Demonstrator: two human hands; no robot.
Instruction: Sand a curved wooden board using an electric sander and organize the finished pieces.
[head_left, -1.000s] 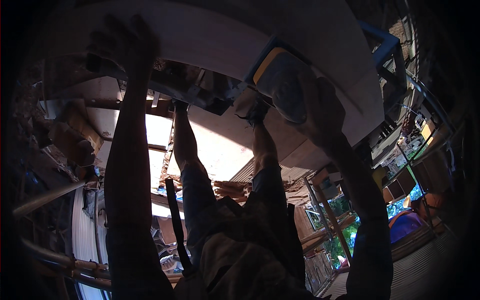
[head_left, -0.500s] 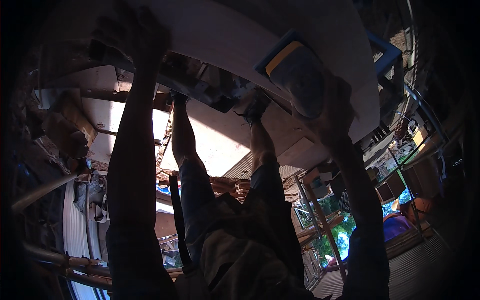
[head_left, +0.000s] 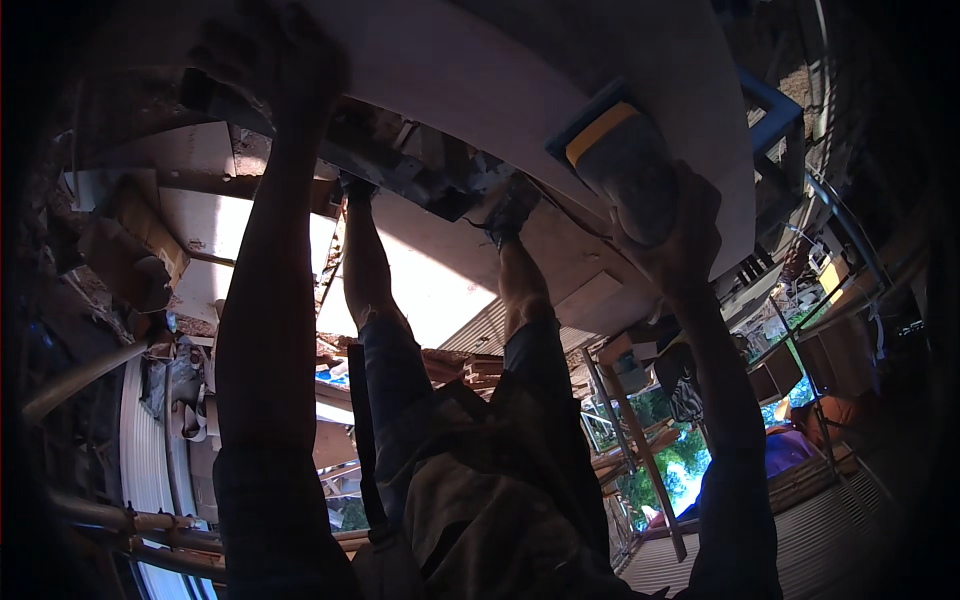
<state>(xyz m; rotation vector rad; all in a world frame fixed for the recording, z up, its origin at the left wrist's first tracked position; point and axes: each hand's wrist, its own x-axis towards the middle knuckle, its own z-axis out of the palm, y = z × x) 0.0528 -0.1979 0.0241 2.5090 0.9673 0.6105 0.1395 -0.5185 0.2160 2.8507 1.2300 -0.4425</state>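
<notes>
Blue and yellow mark the front of what looks like a sander (head_left: 630, 170), seen from the head camera on top of a wide, pale board (head_left: 430, 60), near the edge closest to the person. The right hand (head_left: 690, 225) is curled around the tool's rounded grey rear end. The left hand (head_left: 280, 60) lies at the board's near edge on the left, well apart from the tool, its fingers spread wide; the shade is too deep to tell whether the thumb hooks underneath. Over the last second the sander has shifted rightward, closer to the blue frame (head_left: 775, 115) beside the board's right end. That seems to put the tool over a different stretch of the surface, with the left hand probably steadying the board.
</notes>
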